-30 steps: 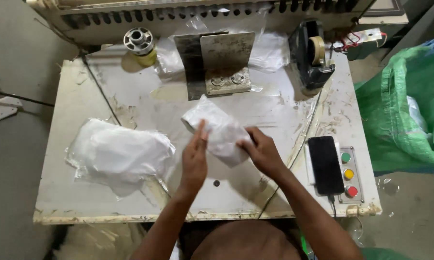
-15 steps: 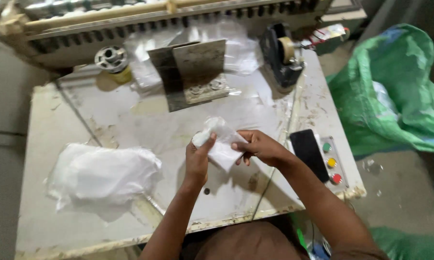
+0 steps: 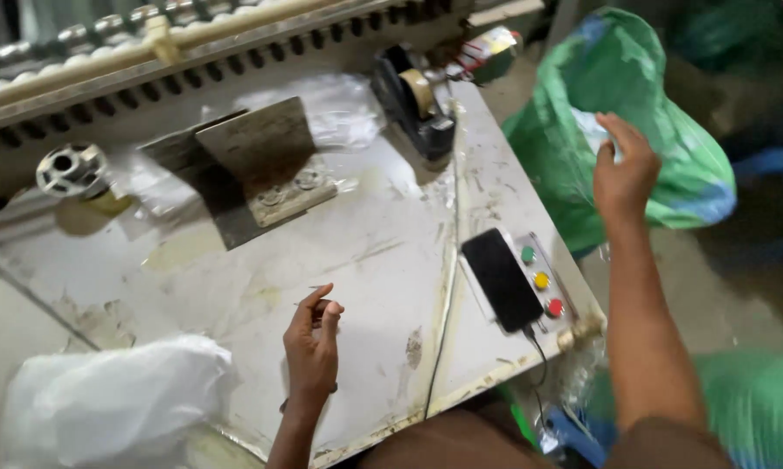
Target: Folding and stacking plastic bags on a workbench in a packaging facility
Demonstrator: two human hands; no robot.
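Observation:
My right hand reaches out past the table's right edge, over the mouth of a big green sack. Its fingers are spread and point into the sack, right beside a white packet lying inside. Nothing shows in its grip. My left hand hovers just above the worn white table near the front edge. Its fingers are loosely curled and it holds nothing. A pile of white plastic bags lies to its left.
A black phone lies beside a box with green, yellow and red buttons at the table's right edge, with a cable running down. Farther back stand a metal plate, a tape dispenser and a metal spool.
Both hands held a white packet over the table; now my right hand has swung right to the green sack and the packet is out of my hands. My left hand stayed, empty.

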